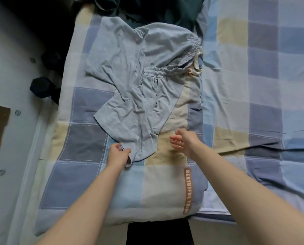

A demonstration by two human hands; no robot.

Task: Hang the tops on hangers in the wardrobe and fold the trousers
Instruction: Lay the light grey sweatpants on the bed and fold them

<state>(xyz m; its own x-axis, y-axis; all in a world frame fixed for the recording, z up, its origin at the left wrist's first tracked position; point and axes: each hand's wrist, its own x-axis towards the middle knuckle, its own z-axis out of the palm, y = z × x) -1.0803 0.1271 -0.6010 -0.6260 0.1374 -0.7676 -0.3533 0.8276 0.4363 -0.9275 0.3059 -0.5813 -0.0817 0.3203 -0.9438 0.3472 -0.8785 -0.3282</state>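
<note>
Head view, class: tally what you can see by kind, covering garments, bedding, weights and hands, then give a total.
Garments: 2, light blue trousers and a dark garment
Bedding: 2, folded checked quilt and checked sheet
Weights: 1, black dumbbell
Hands: 2, left hand, right hand
Total: 7

The dark garment point(147, 9) at the far end of the bed is running off the top edge, its shape unreadable; the left hand point(118, 155) is covering the hem of the trousers point(139, 89); both forearms are leaving the frame below.
</note>
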